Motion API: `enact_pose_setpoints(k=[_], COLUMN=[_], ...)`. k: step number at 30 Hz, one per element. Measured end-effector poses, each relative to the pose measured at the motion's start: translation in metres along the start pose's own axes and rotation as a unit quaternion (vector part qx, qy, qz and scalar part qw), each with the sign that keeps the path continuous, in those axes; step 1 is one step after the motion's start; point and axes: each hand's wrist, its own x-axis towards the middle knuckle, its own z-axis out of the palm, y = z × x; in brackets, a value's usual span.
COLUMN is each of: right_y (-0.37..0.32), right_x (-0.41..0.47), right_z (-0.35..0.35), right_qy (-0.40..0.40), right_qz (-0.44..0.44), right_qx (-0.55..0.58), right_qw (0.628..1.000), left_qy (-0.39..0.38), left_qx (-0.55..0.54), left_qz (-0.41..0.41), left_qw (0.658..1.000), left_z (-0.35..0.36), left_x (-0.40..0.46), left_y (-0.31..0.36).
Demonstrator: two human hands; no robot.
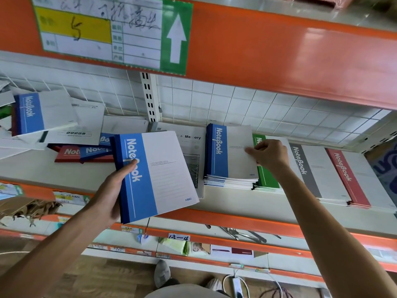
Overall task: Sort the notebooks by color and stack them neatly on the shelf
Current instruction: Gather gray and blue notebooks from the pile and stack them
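Observation:
My left hand grips a blue-and-white notebook by its spine edge, holding it tilted in front of the shelf. My right hand rests on the right edge of the blue notebook stack, its fingers curled at the top cover. Right of that stack lie a green stack, a grey stack and a red stack. Unsorted blue and red notebooks lie in a loose heap at the left, with another blue one on top of white papers.
An orange shelf beam with a label card hangs overhead. A white booklet lies between the held notebook and the blue stack. Lower shelves hold small goods and metal tongs. A power strip lies on the floor.

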Motion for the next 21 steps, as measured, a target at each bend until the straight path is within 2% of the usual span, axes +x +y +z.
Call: enact_pose_setpoints(k=[3,10,13,15,17,18,21], right_y=[-0.003,0.002,-0.011,-0.028,-0.041,-0.045,-0.046], right_x=[-0.002,-0.007,-0.033,-0.066,-0.098,-0.108,-0.116], right_z=[0.001,0.005,0.003,0.006,0.013,0.016,0.025], right_qy=[0.007,0.025,0.060,-0.015,-0.151,-0.193,-0.207], right_qz=[-0.011,-0.031,-0.109,-0.149,-0.113,-0.089,-0.046], right_qx=[-0.068,-0.118,-0.089,-0.007,0.104,0.147,0.207], right_qw=[0.998,0.992,0.988,0.989,0.977,0.966,0.955], left_qy=[-0.005,-0.017,-0.031,-0.049,-0.066,-0.071,-0.080], left_qx=[0.000,0.005,0.004,0.006,0.009,0.013,0.024], left_qz=[0.001,0.012,0.021,0.026,0.028,0.029,0.034], left_qw=[1.000,1.000,0.999,0.998,0.997,0.997,0.996], left_z=[0.001,0.005,0.008,0.011,0.017,0.020,0.032], left_x=[0.001,0.001,0.001,0.000,0.000,0.000,0.002], left_y=[0.000,-0.002,-0.003,-0.002,-0.002,-0.003,-0.006])
